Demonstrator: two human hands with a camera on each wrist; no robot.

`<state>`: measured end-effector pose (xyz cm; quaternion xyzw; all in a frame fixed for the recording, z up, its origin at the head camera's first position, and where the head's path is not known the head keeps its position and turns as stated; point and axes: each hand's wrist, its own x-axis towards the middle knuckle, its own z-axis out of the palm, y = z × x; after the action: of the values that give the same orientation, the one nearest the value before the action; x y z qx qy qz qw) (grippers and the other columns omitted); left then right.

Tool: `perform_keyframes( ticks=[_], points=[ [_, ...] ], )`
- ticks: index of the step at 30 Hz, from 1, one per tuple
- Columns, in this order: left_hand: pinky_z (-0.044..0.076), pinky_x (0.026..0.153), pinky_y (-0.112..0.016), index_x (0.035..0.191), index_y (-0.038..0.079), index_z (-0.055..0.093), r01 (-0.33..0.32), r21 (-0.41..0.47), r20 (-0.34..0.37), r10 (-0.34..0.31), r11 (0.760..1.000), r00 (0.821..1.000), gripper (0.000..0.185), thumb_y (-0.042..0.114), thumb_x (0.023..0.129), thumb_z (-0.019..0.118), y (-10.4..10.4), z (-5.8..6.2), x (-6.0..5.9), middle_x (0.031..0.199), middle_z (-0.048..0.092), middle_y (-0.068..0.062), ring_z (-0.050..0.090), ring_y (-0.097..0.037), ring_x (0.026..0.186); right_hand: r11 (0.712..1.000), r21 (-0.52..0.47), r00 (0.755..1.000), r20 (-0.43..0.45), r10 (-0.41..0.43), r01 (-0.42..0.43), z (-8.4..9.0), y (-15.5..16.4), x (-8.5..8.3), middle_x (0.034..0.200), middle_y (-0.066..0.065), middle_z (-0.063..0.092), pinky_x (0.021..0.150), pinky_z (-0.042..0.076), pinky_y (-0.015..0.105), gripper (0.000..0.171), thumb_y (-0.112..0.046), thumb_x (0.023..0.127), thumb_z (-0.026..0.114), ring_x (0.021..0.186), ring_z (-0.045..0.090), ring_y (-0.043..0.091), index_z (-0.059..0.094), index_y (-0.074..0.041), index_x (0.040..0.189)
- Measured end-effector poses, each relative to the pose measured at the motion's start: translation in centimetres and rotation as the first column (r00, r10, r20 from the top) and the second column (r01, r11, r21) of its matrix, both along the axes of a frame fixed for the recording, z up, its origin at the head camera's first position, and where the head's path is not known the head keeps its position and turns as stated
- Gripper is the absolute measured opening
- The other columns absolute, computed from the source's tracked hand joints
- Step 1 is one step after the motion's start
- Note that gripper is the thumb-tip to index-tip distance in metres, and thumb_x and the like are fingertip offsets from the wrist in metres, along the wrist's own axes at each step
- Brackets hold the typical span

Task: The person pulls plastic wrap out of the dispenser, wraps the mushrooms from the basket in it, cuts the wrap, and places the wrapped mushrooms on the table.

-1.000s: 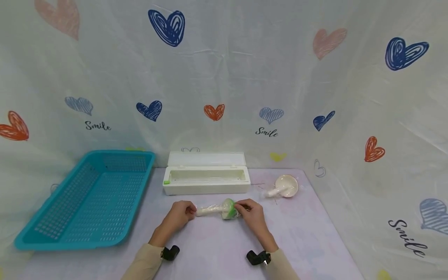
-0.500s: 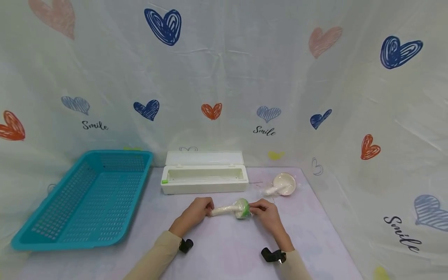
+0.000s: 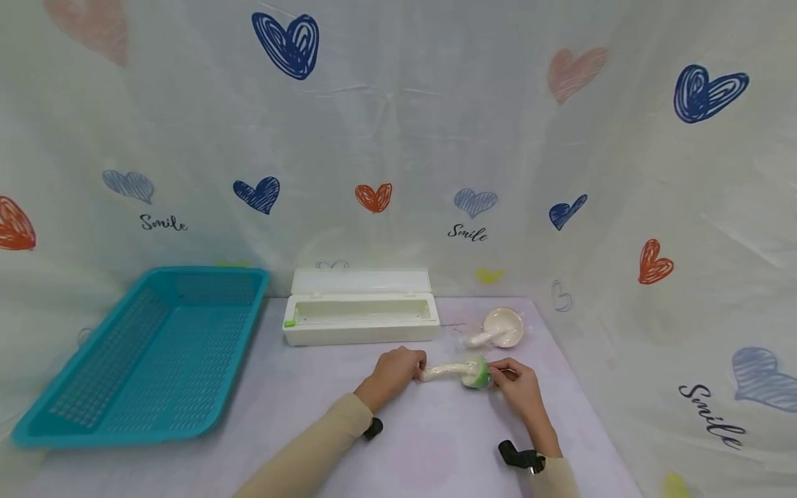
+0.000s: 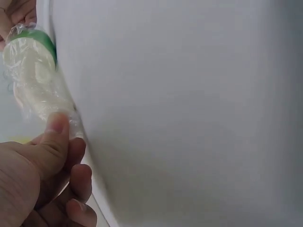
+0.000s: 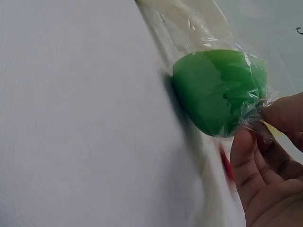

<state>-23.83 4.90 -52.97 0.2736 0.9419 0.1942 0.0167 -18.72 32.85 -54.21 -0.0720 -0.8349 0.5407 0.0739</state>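
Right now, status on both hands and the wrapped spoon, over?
Left hand pinches the handle end. Right hand pinches film at the green bowl end. Wrapped spoon held low over the table. Second wrapped spoon lies just behind.

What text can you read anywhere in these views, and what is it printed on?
"Smile" on the heart-printed backdrop sheet, left, at.
"Smile" on the same sheet, centre, at.
"Smile" on the same sheet, right, at.
Wrapped green-and-white spoon, white box, blue basket: no readable text.
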Motion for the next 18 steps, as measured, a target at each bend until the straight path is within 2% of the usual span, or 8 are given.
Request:
perform_keyframes(
  ticks=[3, 6, 9, 11, 14, 18],
  points=[
    [0.042, 0.057, -0.024, 0.087, 0.022, 0.070, -0.001, 0.009, 0.018, 0.001, 1.000, 1.000, 0.013, 0.028, 0.083, 0.082, 1.5, 0.2, -0.3, 0.078, 0.067, 0.011, 0.050, -0.006, 0.069, 0.998, 0.038, 0.998, 0.010, -0.056, 0.055, 0.1, 0.9, 0.2, 0.094, 0.010, 0.074, 0.063, 0.053, 0.024, 0.013, -0.013, 0.097, 0.071, 0.069, 0.065, 0.010, 0.074, 0.000, 0.099],
    [0.047, 0.061, -0.026, 0.093, 0.020, 0.075, -0.017, 0.033, 0.059, 0.015, 0.999, 0.998, 0.010, 0.025, 0.086, 0.081, 2.8, 0.4, -0.5, 0.088, 0.073, 0.007, 0.059, -0.009, 0.076, 0.989, 0.094, 0.994, 0.004, -0.111, 0.111, 0.1, 1.6, 0.3, 0.094, 0.006, 0.074, 0.065, 0.051, 0.022, 0.020, -0.022, 0.098, 0.071, 0.073, 0.065, 0.007, 0.074, -0.003, 0.101],
    [0.053, 0.068, -0.028, 0.099, 0.015, 0.079, -0.043, 0.075, 0.093, 0.036, 0.996, 0.995, 0.010, 0.018, 0.089, 0.079, 3.9, 0.5, -0.8, 0.098, 0.077, 0.003, 0.067, -0.014, 0.086, 0.979, 0.140, 0.989, 0.004, -0.150, 0.148, 0.2, 2.0, 0.2, 0.099, 0.006, 0.073, 0.067, 0.050, 0.021, 0.026, -0.031, 0.098, 0.071, 0.077, 0.063, 0.004, 0.073, -0.007, 0.106],
    [0.054, 0.071, -0.027, 0.102, 0.012, 0.080, -0.047, 0.110, 0.106, 0.035, 0.993, 0.994, 0.010, 0.013, 0.092, 0.077, 4.5, 0.5, -0.9, 0.098, 0.077, 0.001, 0.068, -0.014, 0.088, 0.971, 0.164, 0.984, -0.003, -0.178, 0.176, 0.2, 2.1, 0.1, 0.104, 0.007, 0.071, 0.068, 0.049, 0.021, 0.029, -0.035, 0.098, 0.070, 0.080, 0.061, 0.002, 0.073, -0.008, 0.110],
    [0.048, 0.066, -0.023, 0.099, 0.007, 0.078, -0.012, 0.178, 0.115, -0.008, 0.984, 0.993, 0.007, 0.008, 0.093, 0.074, 5.0, 0.3, -1.0, 0.084, 0.071, 0.002, 0.060, -0.010, 0.075, 0.954, 0.177, 0.970, -0.027, -0.241, 0.242, 0.4, 2.0, -0.2, 0.107, 0.009, 0.068, 0.068, 0.047, 0.019, 0.028, -0.033, 0.098, 0.069, 0.080, 0.058, 0.002, 0.073, -0.008, 0.111],
    [0.055, 0.078, -0.027, 0.111, 0.002, 0.075, 0.028, 0.246, 0.153, -0.067, 0.969, 0.986, 0.018, 0.006, 0.094, 0.072, 5.3, 0.2, -0.6, 0.098, 0.076, -0.004, 0.067, -0.013, 0.088, 0.925, 0.175, 0.941, -0.064, -0.331, 0.337, 0.5, 1.9, -0.3, 0.107, 0.009, 0.065, 0.067, 0.044, 0.017, 0.025, -0.028, 0.096, 0.069, 0.080, 0.055, 0.001, 0.074, -0.008, 0.109]
  ],
)
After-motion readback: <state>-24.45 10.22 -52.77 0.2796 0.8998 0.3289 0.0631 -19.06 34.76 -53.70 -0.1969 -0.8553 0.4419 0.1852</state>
